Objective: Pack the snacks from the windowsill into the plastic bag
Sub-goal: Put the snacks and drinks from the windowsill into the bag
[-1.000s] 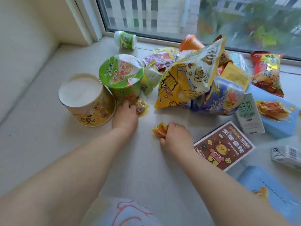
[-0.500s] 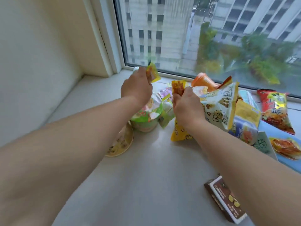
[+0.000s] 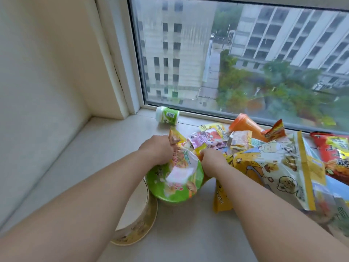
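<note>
Head view, left to right. At far left the pale tub (image 3: 136, 222) stands on the windowsill (image 3: 105, 140), partly behind my left forearm; beside it stands the green bowl (image 3: 175, 178) with its printed film lid; a small green-and-white jar (image 3: 167, 116) lies on its side near the window frame, well apart from the rest. My left hand (image 3: 157, 150) is raised over the far rim of the green bowl, its fingers curled round a small yellow sachet (image 3: 174, 136) that sticks up above the knuckles; my right hand (image 3: 212, 160) is just beside it, fingers curled on what appears to be a small orange-yellow sachet (image 3: 200, 148), though blur hides most of it. Beyond the hands lie a pink-and-purple packet (image 3: 207, 138) and a folded pale packet (image 3: 239, 139); an orange cup (image 3: 245, 127) lies tipped behind them. To the right, the large yellow popcorn bag (image 3: 270, 173) leans against the pile, touching my right wrist; a red snack packet (image 3: 332, 154) lies at the far right edge. The snacks are all on the windowsill.
</note>
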The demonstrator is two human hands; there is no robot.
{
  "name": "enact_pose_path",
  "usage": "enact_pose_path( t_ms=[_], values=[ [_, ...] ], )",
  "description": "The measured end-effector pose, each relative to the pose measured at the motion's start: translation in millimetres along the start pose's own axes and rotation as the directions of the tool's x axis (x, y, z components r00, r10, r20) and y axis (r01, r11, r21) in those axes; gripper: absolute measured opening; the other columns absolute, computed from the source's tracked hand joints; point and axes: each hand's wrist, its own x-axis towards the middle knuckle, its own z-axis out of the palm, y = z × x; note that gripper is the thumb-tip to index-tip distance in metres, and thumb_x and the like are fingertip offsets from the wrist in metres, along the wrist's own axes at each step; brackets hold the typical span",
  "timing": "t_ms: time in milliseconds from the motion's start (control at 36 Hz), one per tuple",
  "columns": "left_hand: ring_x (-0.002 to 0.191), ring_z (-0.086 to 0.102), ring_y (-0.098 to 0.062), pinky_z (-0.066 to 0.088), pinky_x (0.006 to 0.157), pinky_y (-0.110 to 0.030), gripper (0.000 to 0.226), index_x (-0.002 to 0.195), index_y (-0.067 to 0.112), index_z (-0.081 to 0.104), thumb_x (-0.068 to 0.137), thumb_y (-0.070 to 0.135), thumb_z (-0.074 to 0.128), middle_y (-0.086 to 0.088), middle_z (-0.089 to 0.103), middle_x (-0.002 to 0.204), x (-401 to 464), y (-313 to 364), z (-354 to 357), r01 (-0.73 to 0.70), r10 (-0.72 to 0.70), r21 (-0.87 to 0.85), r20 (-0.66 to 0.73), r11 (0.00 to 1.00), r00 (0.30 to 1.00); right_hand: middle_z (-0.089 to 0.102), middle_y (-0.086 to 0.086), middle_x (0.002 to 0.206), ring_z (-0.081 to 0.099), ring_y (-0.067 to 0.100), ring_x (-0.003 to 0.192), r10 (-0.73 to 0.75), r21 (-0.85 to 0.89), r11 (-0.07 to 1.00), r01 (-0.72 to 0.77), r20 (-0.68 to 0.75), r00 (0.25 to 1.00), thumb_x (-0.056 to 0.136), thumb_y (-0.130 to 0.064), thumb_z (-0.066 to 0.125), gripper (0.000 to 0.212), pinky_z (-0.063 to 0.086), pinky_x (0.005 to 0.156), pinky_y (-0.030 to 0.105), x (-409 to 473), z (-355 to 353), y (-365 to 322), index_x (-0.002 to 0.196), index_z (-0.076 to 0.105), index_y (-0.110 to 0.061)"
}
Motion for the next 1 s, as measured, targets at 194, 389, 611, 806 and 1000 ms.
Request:
enact_pose_path(
  t_ms=[194, 389, 611, 806, 1000],
  values=[
    [0.078, 0.067, -0.021, 0.054, 0.069, -0.030, 0.020, 0.109, 0.004, 0.060, 0.098, 0.016, 0.048, -0.008, 0.068, 0.094, 19, -23, -28, 0.156, -0.126, -0.174, 0.175, 0.972, 0.976, 0.054, 0.016, 0.119, 0.055, 0.034, 0.107, -0.003, 0.079, 0.997, 0.016, -0.155, 0.988, 0.084, -0.012, 0.064, 0.064, 0.042, 0.076, 0.035, 17, -40, 1, 0.137, 0.026, -0.013],
    [0.100, 0.061, -0.025, 0.044, 0.073, -0.030, 0.060, 0.112, 0.010, 0.056, 0.083, 0.062, 0.055, -0.011, 0.065, 0.112, 68, -14, -2, 0.083, -0.086, -0.112, -0.021, 0.990, 0.996, 0.053, 0.013, 0.128, 0.058, 0.029, 0.109, -0.007, -0.329, 0.944, 0.033, 0.081, 0.997, 0.079, -0.024, 0.073, 0.071, 0.050, 0.080, 0.031, 49, -57, -3, 0.135, 0.034, -0.007],
    [0.119, 0.052, -0.025, 0.044, 0.086, -0.035, 0.083, 0.130, 0.021, 0.038, 0.068, 0.070, 0.065, -0.004, 0.053, 0.127, 102, -8, 40, 0.061, -0.062, 0.096, 0.009, 0.994, 0.998, 0.037, 0.013, 0.147, 0.046, 0.033, 0.126, 0.025, -0.431, 0.900, 0.063, 0.194, 0.981, 0.064, -0.036, 0.085, 0.134, 0.044, 0.100, 0.046, 95, -38, 8, 0.148, -0.019, -0.027],
    [0.128, 0.029, -0.031, 0.038, 0.100, -0.043, 0.091, 0.134, 0.023, 0.035, 0.063, 0.067, 0.072, -0.011, 0.027, 0.137, 118, -10, 53, 0.059, -0.052, 0.086, -0.080, 0.995, 0.995, -0.011, -0.001, 0.159, -0.006, 0.026, 0.147, -0.034, -0.639, 0.761, 0.116, 0.140, 0.990, 0.054, -0.056, 0.084, 0.129, 0.020, 0.115, 0.054, 104, -41, 10, 0.152, 0.007, -0.021],
    [0.118, 0.049, -0.032, 0.043, 0.094, -0.039, 0.072, 0.130, 0.014, 0.038, 0.075, 0.044, 0.074, -0.012, 0.036, 0.130, 118, -2, 58, 0.006, -0.009, -0.038, -0.088, 0.999, 0.996, 0.011, -0.004, 0.156, 0.016, 0.027, 0.143, -0.038, -0.563, 0.814, 0.142, 0.192, 0.981, 0.054, -0.056, 0.084, 0.133, 0.029, 0.112, 0.050, 109, -36, 12, 0.152, -0.001, -0.024]
  ],
)
